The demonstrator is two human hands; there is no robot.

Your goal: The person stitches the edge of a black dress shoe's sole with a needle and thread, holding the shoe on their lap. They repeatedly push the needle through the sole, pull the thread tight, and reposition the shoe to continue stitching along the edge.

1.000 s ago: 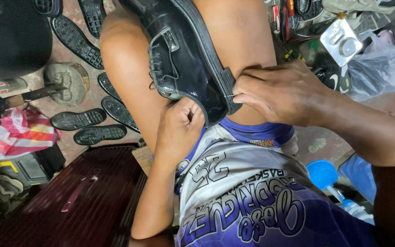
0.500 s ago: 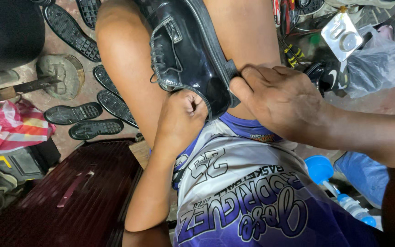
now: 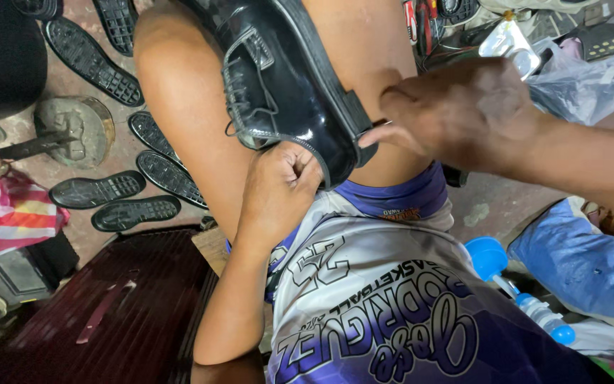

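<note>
Black glossy leather fills the middle of the view: a lace-up shoe (image 3: 278, 92) lies across the person's bare thighs, its heel end toward the body. The right hand (image 3: 456, 114) has its fingers (image 3: 381, 134) pinched together at the back edge of the shoe's heel, where something thin and pale shows between them; what it is cannot be told. The left hand (image 3: 278, 186) is curled into a loose fist under the shoe, knuckles up, pressed against the sole edge beside the laces, so it props or grips the shoe from below. Below the hands sits a white and purple jersey (image 3: 371, 299). On the floor to the left lie several loose black rubber soles (image 3: 119, 200), a round metal stand (image 3: 72, 128) and a red-striped cloth (image 3: 8, 213). A dark red board (image 3: 108, 313) lies nearer. To the right are a blue funnel (image 3: 486, 254) and a clear plastic bag (image 3: 584, 78).
</note>
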